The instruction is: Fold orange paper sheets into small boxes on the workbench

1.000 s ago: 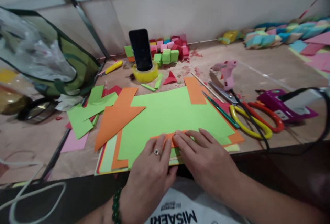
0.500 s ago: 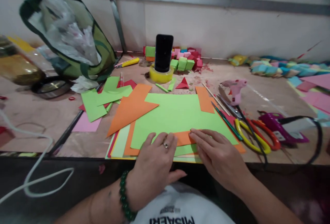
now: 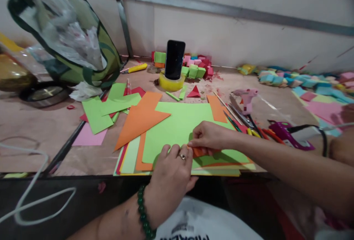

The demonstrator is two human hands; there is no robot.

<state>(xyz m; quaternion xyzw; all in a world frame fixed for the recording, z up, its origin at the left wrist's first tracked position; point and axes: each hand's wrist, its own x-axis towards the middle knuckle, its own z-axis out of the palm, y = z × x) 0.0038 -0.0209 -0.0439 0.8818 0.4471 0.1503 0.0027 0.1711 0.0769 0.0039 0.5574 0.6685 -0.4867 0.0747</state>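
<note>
My left hand [image 3: 171, 170] lies palm down on the near part of a large green paper sheet [image 3: 179, 125], fingertips against a small orange paper piece [image 3: 197, 152]. My right hand [image 3: 207, 136] has its fingers curled and pinches the upper edge of that orange piece; most of the piece is hidden by the two hands. The green sheet tops a stack of coloured sheets [image 3: 129, 159] at the table's front edge. A green bead bracelet sits on my left wrist.
Orange triangle [image 3: 138, 122] and green offcuts [image 3: 110, 105] lie left. A phone [image 3: 174, 60] stands in a yellow tape roll [image 3: 171, 82] before paper cubes [image 3: 196, 68]. A pink glue gun [image 3: 246, 98], scissors [image 3: 258, 131] and a purple tool [image 3: 290, 135] lie right. A green bag [image 3: 69, 37] stands far left.
My right hand went from lying flat on the orange piece to curling up and pinching its edge, with the forearm now coming in from the right. The left hand stayed pressed down.
</note>
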